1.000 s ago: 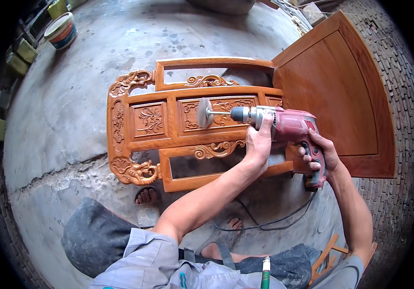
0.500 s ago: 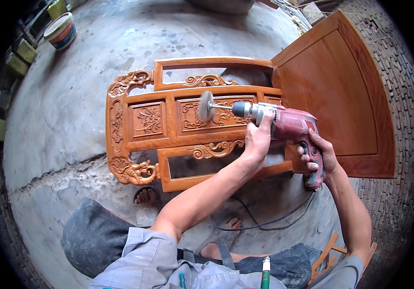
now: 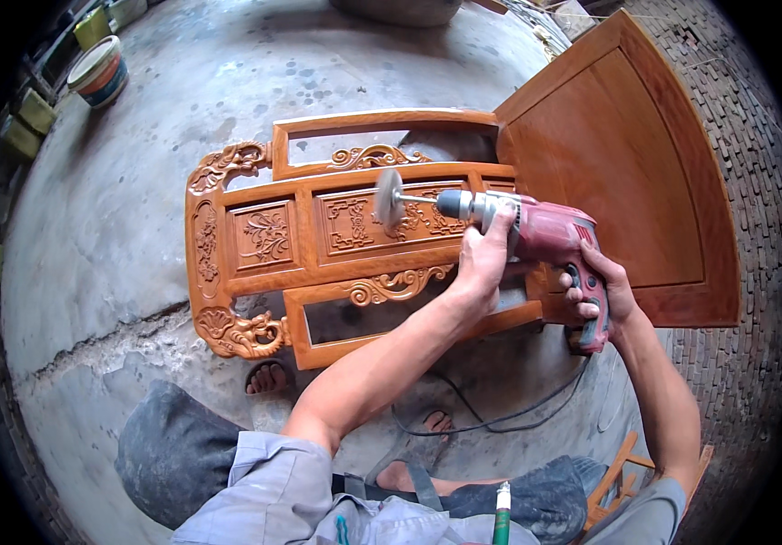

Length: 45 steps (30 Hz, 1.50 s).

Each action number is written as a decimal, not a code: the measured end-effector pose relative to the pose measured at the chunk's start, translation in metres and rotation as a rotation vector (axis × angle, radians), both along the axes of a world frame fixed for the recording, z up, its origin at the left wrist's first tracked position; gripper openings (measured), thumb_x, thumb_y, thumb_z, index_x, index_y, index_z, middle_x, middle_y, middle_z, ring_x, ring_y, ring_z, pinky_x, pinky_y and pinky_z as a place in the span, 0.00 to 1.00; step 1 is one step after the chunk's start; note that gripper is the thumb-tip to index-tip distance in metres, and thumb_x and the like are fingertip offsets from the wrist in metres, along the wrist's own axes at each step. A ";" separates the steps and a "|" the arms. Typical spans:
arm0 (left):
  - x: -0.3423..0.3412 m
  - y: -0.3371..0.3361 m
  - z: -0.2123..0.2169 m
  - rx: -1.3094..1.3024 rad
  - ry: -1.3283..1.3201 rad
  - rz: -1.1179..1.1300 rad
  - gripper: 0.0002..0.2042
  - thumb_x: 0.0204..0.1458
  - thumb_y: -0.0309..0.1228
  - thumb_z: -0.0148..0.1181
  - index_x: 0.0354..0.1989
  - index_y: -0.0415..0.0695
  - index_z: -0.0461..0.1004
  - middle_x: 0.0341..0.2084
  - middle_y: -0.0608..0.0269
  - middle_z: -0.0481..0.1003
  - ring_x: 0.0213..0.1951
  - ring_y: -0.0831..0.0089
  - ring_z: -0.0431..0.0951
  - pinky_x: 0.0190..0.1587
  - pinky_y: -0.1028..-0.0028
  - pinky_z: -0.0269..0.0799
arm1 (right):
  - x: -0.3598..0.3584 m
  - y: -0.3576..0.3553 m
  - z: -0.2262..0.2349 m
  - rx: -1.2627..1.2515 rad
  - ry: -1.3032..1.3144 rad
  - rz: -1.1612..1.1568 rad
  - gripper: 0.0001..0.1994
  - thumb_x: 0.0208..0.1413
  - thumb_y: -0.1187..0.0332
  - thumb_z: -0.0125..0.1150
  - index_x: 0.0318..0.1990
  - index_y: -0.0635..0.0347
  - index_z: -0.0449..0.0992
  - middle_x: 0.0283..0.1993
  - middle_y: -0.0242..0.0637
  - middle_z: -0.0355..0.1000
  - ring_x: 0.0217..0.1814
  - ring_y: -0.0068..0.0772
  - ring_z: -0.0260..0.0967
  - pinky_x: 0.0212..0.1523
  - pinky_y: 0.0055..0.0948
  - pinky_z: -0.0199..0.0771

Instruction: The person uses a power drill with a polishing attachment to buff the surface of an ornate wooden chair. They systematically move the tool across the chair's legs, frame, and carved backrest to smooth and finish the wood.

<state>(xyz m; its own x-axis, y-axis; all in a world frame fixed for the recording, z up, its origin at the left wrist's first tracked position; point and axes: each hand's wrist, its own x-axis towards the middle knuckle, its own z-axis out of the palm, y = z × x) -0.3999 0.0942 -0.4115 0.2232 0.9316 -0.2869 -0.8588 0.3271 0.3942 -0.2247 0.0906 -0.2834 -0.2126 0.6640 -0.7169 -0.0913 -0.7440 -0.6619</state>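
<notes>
A red electric drill (image 3: 550, 227) is held level in both hands above a carved wooden chair (image 3: 304, 263) lying on its back. My left hand (image 3: 486, 259) is closed round the drill's front near the chuck. Round the rear handle, my right hand (image 3: 604, 286) is wrapped, with fingers by the trigger. On the drill's shaft sits a round buffing wheel (image 3: 389, 200), blurred, over the carved middle panel (image 3: 350, 222); whether it touches the wood I cannot tell. The broad chair seat (image 3: 622, 173) stands up at the right.
A black power cord (image 3: 491, 425) loops from the drill over the concrete floor (image 3: 136, 227) near my feet. A paint bucket (image 3: 100, 77) stands far left. Brick paving (image 3: 736, 154) lies to the right. A small wooden stool (image 3: 622, 477) is beside my leg.
The chair and floor have shifted slightly left in the picture. Both hands keep their hold on the drill, which has hardly moved in view.
</notes>
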 end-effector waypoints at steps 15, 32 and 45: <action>0.007 -0.015 0.011 0.083 -0.069 -0.039 0.22 0.63 0.49 0.54 0.57 0.46 0.72 0.49 0.57 0.77 0.45 0.64 0.82 0.42 0.58 0.84 | 0.010 -0.015 0.015 -0.035 -0.101 -0.041 0.20 0.65 0.49 0.56 0.46 0.60 0.73 0.31 0.34 0.75 0.24 0.21 0.73 0.11 0.15 0.64; -0.019 0.004 0.003 -0.002 0.037 0.012 0.26 0.64 0.52 0.52 0.59 0.42 0.66 0.49 0.55 0.75 0.49 0.63 0.79 0.46 0.52 0.84 | -0.023 0.004 -0.007 -0.025 0.054 -0.018 0.21 0.65 0.49 0.57 0.46 0.61 0.73 0.32 0.33 0.75 0.24 0.19 0.73 0.12 0.14 0.66; 0.008 -0.009 0.008 0.017 -0.032 -0.115 0.25 0.65 0.50 0.50 0.60 0.42 0.66 0.49 0.54 0.77 0.47 0.59 0.81 0.48 0.52 0.83 | 0.002 -0.029 0.008 -0.001 -0.074 -0.126 0.22 0.66 0.48 0.54 0.46 0.61 0.73 0.32 0.35 0.75 0.24 0.22 0.73 0.11 0.15 0.66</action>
